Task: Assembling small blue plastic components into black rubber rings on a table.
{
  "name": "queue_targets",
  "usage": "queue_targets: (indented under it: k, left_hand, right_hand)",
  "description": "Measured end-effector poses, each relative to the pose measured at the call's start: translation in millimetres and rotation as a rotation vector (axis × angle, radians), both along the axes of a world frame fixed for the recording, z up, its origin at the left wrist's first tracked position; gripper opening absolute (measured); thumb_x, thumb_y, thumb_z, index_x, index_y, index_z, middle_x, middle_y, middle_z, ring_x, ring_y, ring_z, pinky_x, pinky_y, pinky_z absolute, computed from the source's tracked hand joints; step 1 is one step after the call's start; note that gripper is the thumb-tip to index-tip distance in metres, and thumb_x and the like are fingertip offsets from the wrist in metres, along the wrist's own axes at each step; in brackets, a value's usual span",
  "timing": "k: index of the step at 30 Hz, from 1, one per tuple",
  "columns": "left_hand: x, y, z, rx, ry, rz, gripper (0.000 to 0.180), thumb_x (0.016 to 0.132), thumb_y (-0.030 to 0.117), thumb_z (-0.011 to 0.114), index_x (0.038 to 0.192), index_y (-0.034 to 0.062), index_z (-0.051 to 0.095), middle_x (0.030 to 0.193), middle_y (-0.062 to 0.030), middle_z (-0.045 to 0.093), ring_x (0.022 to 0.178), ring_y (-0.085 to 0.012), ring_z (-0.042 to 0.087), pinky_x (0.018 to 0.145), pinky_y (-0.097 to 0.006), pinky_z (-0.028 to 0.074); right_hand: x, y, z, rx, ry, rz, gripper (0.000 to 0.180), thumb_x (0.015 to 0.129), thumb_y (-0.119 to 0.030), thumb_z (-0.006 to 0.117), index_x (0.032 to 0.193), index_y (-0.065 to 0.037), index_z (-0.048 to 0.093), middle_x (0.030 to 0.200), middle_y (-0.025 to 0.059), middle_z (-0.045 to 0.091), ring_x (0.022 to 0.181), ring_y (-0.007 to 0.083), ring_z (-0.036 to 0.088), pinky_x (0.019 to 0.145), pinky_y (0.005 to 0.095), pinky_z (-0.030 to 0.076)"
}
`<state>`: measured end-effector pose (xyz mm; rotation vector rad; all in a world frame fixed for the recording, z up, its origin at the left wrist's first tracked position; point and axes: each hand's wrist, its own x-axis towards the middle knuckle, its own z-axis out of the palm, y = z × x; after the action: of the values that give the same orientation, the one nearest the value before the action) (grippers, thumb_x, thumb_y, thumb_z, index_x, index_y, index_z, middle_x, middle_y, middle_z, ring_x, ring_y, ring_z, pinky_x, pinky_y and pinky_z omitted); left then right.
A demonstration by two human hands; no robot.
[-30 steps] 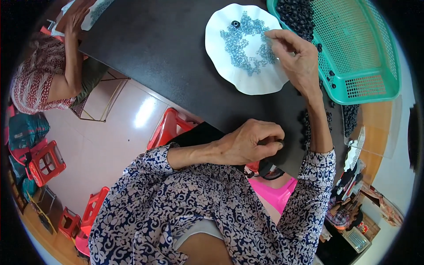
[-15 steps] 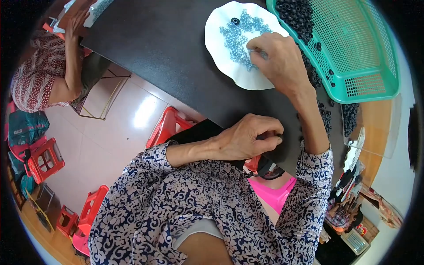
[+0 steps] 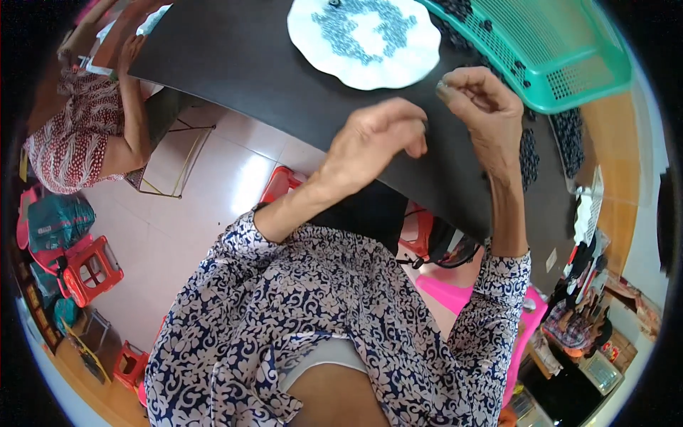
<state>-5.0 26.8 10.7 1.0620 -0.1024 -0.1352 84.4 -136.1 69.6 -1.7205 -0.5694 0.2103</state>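
Note:
At the far middle of the dark table, a white wavy-edged plate (image 3: 311,58) carries many small clear bluish pieces (image 3: 340,37) and one black ring-shaped piece (image 3: 334,3). To the right of the plate's near edge, my right hand (image 3: 491,107) is raised with thumb and forefinger pinched; a tiny clear piece shows at their tips. My left hand (image 3: 377,146) hovers nearer to me, below the plate, its fingers curled in and blurred. Whatever it holds, if anything, is hidden. The two hands are apart.
A green mesh basket (image 3: 573,77) stands at the far right, with small black pieces in and around it. More black pieces (image 3: 528,158) lie beside my right wrist. Another person (image 3: 85,142) sits at the table's left end. Red stools (image 3: 92,270) stand on the floor.
My right hand has left the plate and come back toward me, with a tiny clear piece at its fingertips. My left hand has risen forward and turned. The view has shifted.

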Motion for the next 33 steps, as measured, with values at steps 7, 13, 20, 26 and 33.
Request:
queue_targets:
  k: [7,13,20,26,33]
  left_hand:
    - [14.0,-16.0,-6.7,-0.055,-0.043,0.065,0.021,0.097,0.012,0.05,0.105,-0.0039,0.06,0.08,-0.0045,0.062,0.078,-0.0109,0.059,0.077,-0.025,0.048]
    - [25.7,-35.2,-12.0,0.023,-0.053,0.071,0.019,0.097,0.012,0.051,0.102,-0.0033,0.061,0.081,-0.0047,0.062,0.077,-0.0107,0.059,0.075,-0.024,0.049]
    - [38.0,-61.9,-15.3,0.182,-0.043,0.075,0.018,0.096,0.012,0.053,0.102,-0.0036,0.061,0.08,-0.004,0.062,0.077,-0.0097,0.058,0.074,-0.024,0.048]
    - [49.0,-81.6,-22.6,0.139,-0.079,0.014,0.021,0.097,0.017,0.054,0.105,-0.0014,0.061,0.084,-0.0033,0.063,0.077,-0.0073,0.057,0.072,-0.019,0.045]
    - [45.7,-85.1,-10.9,0.214,-0.014,0.036,0.019,0.096,0.013,0.053,0.101,-0.0038,0.06,0.083,-0.0037,0.061,0.077,-0.0084,0.056,0.074,-0.022,0.046]
  right_hand:
    - [-31.4,-29.9,-27.9,0.105,0.054,-0.061,0.018,0.083,0.001,0.069,0.101,0.002,0.068,0.092,0.0018,0.067,0.083,0.0064,0.061,0.073,0.0173,0.049]
    - [-31.8,-41.5,-43.8,0.182,0.089,-0.106,0.019,0.085,0.0,0.068,0.104,0.002,0.068,0.095,0.0049,0.068,0.085,0.0088,0.063,0.078,0.0198,0.051]
    - [-13.4,-69.4,-63.5,0.209,0.041,-0.103,0.014,0.085,0.0,0.067,0.099,0.001,0.07,0.086,0.0038,0.069,0.077,0.0066,0.062,0.068,0.018,0.05]
    - [-4.9,-91.5,-61.8,0.157,0.107,-0.153,0.013,0.087,0.003,0.063,0.099,0.003,0.066,0.086,0.0044,0.067,0.083,0.0095,0.063,0.068,0.0197,0.048]
    - [-10.2,-90.0,-61.3,0.178,0.094,-0.09,0.014,0.087,0.004,0.06,0.101,0.003,0.065,0.087,0.0047,0.066,0.075,0.0086,0.06,0.064,0.02,0.047]
